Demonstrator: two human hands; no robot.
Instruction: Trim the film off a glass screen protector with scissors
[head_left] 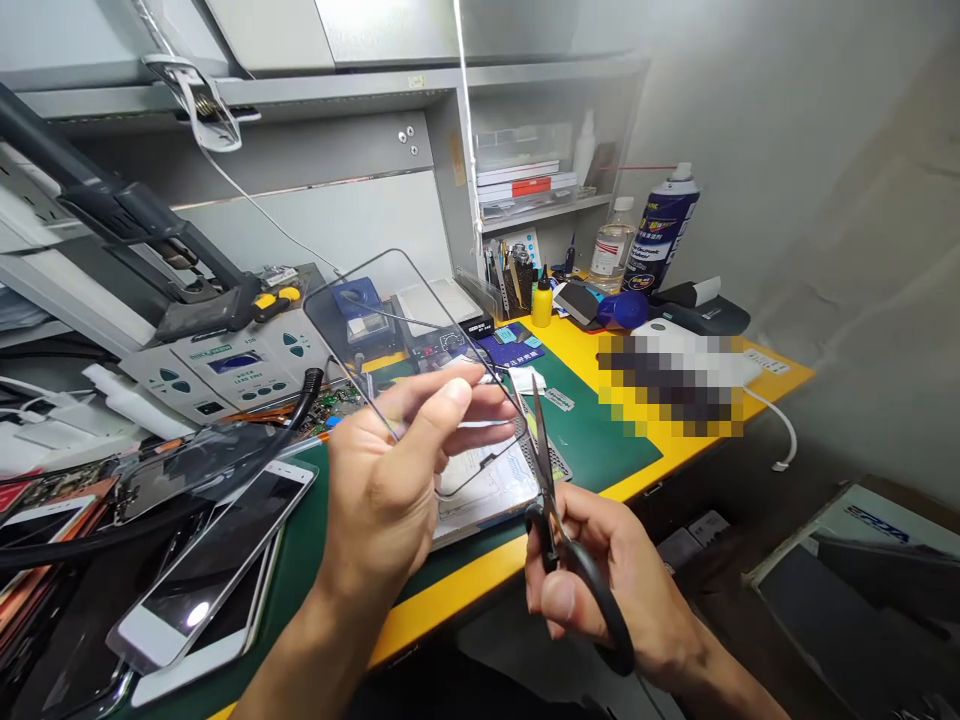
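Bright, even light, soft shadows, no harsh contrast; faint glare along the glass panel (352, 330); mosaic-blurred patch (667, 385) well right of it; wide-angle bending toward the frame edges.

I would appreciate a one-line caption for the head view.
Left hand holds a clear phone-shaped sheet while the right hand holds black-handled scissors at its edge, above a green repair mat.

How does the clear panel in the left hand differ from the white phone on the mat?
The clear panel is see-through, while the white phone is opaque with a dark screen. The left hand holds the panel up; the phone lies on the green mat. Both are rounded rectangles.
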